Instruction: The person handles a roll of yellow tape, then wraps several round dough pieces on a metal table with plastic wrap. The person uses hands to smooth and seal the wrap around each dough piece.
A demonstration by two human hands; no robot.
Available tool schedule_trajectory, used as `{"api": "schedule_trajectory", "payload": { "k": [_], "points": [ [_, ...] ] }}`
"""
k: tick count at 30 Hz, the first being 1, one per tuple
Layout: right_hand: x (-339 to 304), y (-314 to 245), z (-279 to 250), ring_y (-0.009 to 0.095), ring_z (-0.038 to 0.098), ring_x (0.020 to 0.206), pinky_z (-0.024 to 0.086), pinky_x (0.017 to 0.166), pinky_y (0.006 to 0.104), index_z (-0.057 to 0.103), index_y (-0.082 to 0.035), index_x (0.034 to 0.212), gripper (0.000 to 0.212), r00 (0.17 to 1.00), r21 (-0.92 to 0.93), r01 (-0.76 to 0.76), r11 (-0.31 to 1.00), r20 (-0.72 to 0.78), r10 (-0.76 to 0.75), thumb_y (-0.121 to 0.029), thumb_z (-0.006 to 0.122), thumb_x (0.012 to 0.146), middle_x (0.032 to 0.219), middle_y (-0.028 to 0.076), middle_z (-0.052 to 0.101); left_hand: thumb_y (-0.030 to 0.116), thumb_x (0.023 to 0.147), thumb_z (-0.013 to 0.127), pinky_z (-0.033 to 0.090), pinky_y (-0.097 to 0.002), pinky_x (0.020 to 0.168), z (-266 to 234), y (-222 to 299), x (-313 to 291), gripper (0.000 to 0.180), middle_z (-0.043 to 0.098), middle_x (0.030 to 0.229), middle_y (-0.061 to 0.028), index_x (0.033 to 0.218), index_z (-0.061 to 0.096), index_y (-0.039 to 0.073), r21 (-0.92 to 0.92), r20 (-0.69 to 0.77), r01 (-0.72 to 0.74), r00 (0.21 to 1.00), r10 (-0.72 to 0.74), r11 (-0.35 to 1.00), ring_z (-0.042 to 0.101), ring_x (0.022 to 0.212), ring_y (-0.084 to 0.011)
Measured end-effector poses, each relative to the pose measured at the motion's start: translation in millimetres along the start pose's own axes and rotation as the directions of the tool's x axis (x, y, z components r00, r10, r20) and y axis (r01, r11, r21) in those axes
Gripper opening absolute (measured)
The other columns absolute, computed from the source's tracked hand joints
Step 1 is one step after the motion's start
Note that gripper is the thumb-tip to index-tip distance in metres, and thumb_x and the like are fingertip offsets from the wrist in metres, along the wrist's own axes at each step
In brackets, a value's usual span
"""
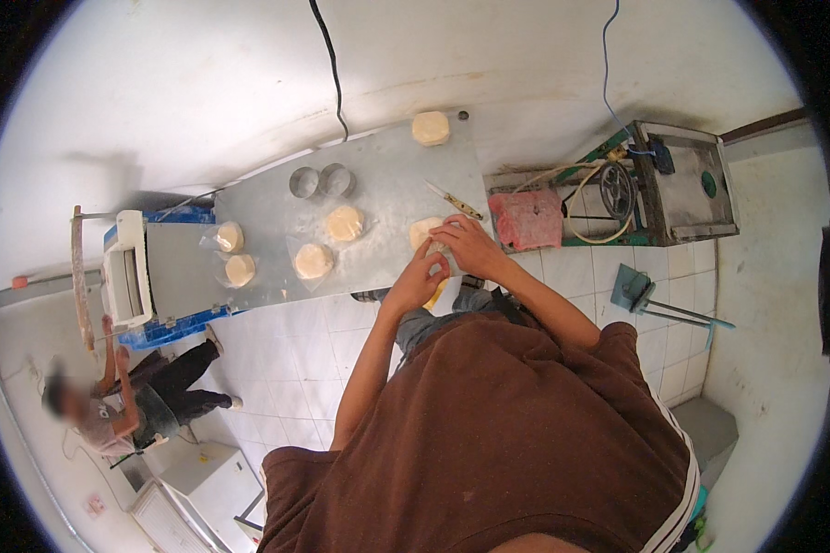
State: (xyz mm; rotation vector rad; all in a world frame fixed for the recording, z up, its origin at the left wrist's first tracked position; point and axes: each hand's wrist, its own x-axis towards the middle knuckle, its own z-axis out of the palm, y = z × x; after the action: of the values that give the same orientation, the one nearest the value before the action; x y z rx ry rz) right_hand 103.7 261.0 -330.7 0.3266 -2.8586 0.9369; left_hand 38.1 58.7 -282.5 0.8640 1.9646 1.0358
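Note:
A pale round dough piece (422, 232), thick like a stack, lies at the near right part of the metal table (277, 217). My right hand (470, 245) reaches over its right side, fingers stretched out and touching its top. At the near edge is my left hand (423, 275), its fingers bent but apart, close to the right hand's fingertips. Whether it pinches anything thin is too small to make out. Just beyond lies a knife (455, 200) with a patterned handle. Other pale rounds in clear plastic sit leftward, among them one round (345, 223) and another (314, 262).
Two metal rings (321, 182) and a further pale block (431, 128) are toward the table's back. A white roller machine (127, 268) stands left, with a person (138, 405) beside it. To the right are a red bag (526, 219), a wheeled machine (618, 189) and a blue-grey stool (633, 288).

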Motion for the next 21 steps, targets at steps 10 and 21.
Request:
{"api": "schedule_trajectory", "payload": {
  "k": [10, 21],
  "points": [
    [-2, -8, -2, 0.03, 0.056, 0.12, 0.043, 0.103, 0.0485, 0.059, -0.006, 0.131, 0.038, 0.997, -0.086, -0.019, 0.996, -0.076, 0.013, -0.019, 0.063, 0.095, 0.123, 0.008, 0.06, 0.016, 0.099, 0.065, 0.048, -0.0428, 0.106, -10, -3, 1, 0.007, 0.024, 0.169, -0.0304, 0.102, 0.064, 0.01, 0.025, 0.124, 0.053, 0.991, -0.055, 0.998, 0.05, 0.143, -0.0448],
    [28, -8, 6, 0.038, 0.065, 0.096, 0.049, 0.088, 0.051, 0.05, -0.01, 0.111, 0.032, 0.966, 0.048, -0.178, 0.983, -0.179, 0.184, -0.022, 0.073, 0.093, 0.094, 0.013, 0.065, 0.018, 0.102, 0.068, 0.057, -0.0387, 0.087, -21, -12, 5, 0.013, 0.029, 0.17, -0.0266, 0.106, 0.064, 0.007, 0.046, 0.076, -0.02, 0.997, 0.017, 0.999, 0.065, 0.127, -0.0358]
  ]
}}
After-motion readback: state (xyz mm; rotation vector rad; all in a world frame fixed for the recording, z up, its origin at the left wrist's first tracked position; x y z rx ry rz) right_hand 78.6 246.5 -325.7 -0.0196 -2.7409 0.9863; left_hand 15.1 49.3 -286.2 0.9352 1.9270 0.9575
